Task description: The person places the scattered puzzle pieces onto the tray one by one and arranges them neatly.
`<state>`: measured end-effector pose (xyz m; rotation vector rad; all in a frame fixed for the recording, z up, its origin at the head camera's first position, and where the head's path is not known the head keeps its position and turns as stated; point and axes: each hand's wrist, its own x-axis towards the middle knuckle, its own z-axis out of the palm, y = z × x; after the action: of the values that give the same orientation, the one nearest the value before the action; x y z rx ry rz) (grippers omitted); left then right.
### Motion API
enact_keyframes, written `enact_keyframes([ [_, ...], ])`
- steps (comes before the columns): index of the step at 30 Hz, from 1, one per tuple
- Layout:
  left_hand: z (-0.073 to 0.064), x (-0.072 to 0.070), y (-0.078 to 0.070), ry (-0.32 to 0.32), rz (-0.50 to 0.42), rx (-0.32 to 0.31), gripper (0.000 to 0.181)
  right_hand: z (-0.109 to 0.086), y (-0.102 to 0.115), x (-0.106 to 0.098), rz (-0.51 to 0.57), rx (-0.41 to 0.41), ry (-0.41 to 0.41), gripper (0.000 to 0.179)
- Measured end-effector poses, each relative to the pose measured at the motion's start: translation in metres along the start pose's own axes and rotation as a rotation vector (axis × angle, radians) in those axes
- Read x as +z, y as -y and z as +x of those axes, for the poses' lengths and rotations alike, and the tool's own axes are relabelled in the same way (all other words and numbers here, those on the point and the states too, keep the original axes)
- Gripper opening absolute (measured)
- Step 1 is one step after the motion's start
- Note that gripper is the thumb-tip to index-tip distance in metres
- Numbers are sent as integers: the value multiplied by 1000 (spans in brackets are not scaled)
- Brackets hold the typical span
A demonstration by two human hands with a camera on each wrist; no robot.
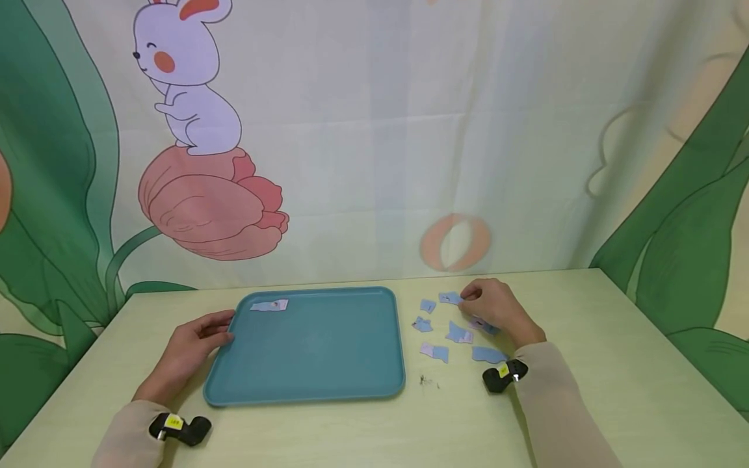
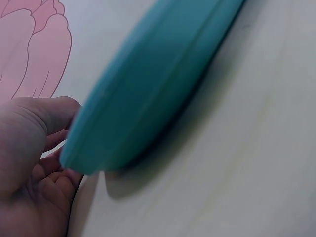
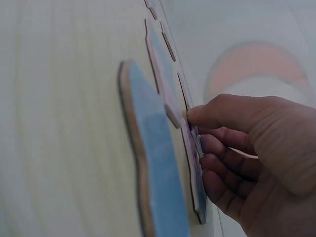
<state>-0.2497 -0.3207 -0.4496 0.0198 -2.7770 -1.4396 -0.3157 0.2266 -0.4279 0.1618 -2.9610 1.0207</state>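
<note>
My left hand (image 1: 187, 354) grips the left rim of a teal tray (image 1: 304, 351); in the left wrist view the thumb (image 2: 54, 111) lies against the tray's edge (image 2: 113, 113). One light blue and pink puzzle piece (image 1: 269, 305) lies in the tray's upper left corner. Right of the tray, my right hand (image 1: 497, 309) pinches the right end of a blue puzzle piece (image 1: 449, 298) at the back of the group. Fingers hide part of that piece. Beneath the hand lies another piece (image 1: 484, 325), and a wavy-edged blue piece (image 3: 153, 148) is closest in the right wrist view.
Several more puzzle pieces lie between tray and right hand, among them a small one (image 1: 428, 305) and a pink-blue one (image 1: 434, 352). Small dark marks (image 1: 429, 381) show on the table (image 1: 445, 429). A printed curtain (image 1: 363, 130) hangs behind the table's back edge.
</note>
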Motion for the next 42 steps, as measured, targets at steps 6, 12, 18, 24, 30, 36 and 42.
enact_keyframes([
  [6,0,1,0,1,-4,-2,54,0,2,-1,22,19,24,28],
  [12,0,2,-1,1,-12,-4,55,0,1,-3,19,20,34,28],
  [18,1,2,0,1,-20,4,55,1,0,-7,9,-2,34,28],
  [24,2,4,-2,-2,-23,12,54,1,0,-11,7,-25,40,27],
  [30,1,3,-2,-4,-11,19,54,-1,4,-13,10,-85,27,24],
  [36,0,1,-1,-5,-8,4,54,1,11,-11,10,-161,4,20],
  [42,0,1,0,-3,-11,2,55,0,21,-11,10,-188,11,21],
])
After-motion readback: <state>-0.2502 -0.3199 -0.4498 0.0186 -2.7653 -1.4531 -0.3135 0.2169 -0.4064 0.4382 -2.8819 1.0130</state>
